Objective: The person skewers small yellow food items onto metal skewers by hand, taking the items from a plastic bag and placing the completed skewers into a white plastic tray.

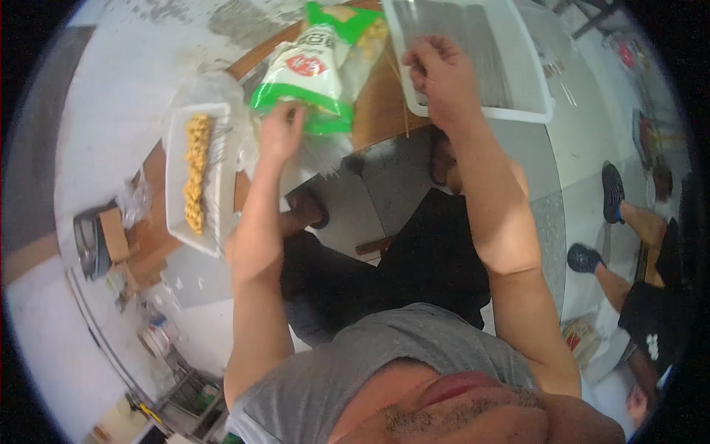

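Observation:
My left hand (283,130) is at the lower edge of a green and white plastic bag (310,69) with a red emblem and writing. Its fingertips are partly hidden against the bag, so a grip cannot be made out. Yellow pieces show through the clear part of the bag. My right hand (441,72) is over the near left rim of a white plastic bin (516,114), fingers curled and blurred; whether they hold anything is unclear. Left of my left hand, a white tray (173,194) holds a row of yellow pieces (197,172) with thin sticks beside it.
The bag lies on a brown wooden tabletop (383,111). Thin sticks (406,119) project past its near edge, beside the bin. Clear plastic (327,150) hangs below the bag. A cardboard piece (113,233) is at left. Another person's legs (643,219) are at right.

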A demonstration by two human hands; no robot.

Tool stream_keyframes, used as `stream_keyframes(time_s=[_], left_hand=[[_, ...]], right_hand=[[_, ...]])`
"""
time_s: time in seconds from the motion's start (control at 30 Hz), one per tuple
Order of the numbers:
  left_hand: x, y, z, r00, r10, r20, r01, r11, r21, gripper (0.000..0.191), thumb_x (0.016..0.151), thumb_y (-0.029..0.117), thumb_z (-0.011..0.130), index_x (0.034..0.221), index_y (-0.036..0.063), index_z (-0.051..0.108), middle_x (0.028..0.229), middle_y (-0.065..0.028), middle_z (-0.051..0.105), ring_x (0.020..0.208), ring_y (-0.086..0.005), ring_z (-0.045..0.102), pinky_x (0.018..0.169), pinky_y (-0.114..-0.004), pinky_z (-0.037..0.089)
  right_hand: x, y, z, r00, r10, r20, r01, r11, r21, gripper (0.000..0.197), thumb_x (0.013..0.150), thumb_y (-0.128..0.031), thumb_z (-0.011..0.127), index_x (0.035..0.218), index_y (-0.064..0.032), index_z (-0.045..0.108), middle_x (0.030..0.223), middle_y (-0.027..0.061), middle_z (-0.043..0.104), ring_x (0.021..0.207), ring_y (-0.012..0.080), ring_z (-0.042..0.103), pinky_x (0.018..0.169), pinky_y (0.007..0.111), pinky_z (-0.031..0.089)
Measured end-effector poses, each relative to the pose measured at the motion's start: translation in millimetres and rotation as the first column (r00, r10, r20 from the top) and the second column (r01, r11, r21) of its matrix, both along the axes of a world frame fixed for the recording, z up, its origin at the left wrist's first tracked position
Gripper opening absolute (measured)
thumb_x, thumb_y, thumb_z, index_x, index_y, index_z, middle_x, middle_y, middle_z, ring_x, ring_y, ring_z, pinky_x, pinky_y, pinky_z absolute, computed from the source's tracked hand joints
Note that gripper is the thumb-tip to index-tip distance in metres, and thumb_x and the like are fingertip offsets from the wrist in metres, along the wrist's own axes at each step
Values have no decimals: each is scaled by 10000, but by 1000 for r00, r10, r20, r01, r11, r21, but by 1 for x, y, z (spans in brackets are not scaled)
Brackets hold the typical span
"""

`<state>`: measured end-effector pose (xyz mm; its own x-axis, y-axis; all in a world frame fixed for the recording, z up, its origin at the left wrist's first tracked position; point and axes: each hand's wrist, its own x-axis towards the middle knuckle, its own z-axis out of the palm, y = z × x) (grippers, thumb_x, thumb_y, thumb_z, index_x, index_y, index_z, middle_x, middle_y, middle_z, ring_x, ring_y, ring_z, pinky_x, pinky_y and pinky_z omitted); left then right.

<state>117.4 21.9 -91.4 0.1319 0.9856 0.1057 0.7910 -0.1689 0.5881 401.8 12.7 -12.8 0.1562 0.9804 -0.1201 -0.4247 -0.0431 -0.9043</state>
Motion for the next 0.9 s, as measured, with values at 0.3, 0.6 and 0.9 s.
stream_keyframes(time_s=[0.3, 0.6, 0.9], left_hand=[[26, 4, -27, 971, -57, -232, 29, 992, -125, 253, 818, 208, 539, 922, -7, 623, 944, -199, 620, 923, -343, 587, 841, -426, 449], [48, 77, -80, 670, -337, -661, 87, 921, -381, 543, 736, 364, 541, 1193, 71, 565, 1256, -194, 504, 1194, -310, 436, 1026, -408, 285], [68, 60, -63, 783, -232, -577, 228, 970, -81, 462, 738, 359, 555, 1099, 75, 601, 1116, -182, 578, 1075, -316, 526, 939, -404, 372]], right_hand=[[7, -12, 5, 997, 24, -70, -22, 999, 34, 153, 850, -138, 586, 914, -4, 553, 721, 46, 594, 548, 66, 463, 488, 199, 369], [-5, -5, 5, 998, 62, 3, -62, 998, 7, 159, 848, -152, 590, 915, -10, 566, 733, 35, 597, 567, 70, 469, 494, 199, 372], [4, -3, 8, 993, 62, 96, -53, 994, -96, 220, 863, -189, 564, 986, -7, 562, 845, 56, 587, 723, 105, 540, 586, 206, 429]])
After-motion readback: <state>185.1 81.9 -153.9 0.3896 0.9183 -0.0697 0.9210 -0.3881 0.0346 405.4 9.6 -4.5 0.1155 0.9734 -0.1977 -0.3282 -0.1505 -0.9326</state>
